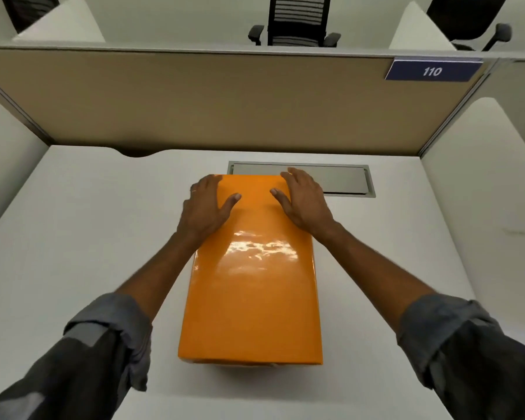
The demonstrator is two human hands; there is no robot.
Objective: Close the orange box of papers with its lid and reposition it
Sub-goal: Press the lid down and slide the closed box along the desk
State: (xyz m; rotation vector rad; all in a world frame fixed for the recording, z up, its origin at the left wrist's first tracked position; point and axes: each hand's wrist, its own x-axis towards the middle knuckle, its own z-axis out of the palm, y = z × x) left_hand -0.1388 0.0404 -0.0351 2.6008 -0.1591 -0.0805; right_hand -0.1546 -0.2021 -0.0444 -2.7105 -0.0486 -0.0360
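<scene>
A glossy orange box [252,292] stands lengthwise on the white desk [82,225], with its orange lid on top covering it. No papers show. My left hand [206,204] clasps the lid's far left corner, fingers curled over the edge and thumb flat on top. On the far right corner my right hand [303,198] holds the lid the same way. Both forearms reach over the box sides.
A grey cable hatch [343,180] is set into the desk just behind the box. A tan partition [225,101] with a blue "110" sign [432,71] closes the back. White side panels flank the desk. Office chairs stand beyond the partition.
</scene>
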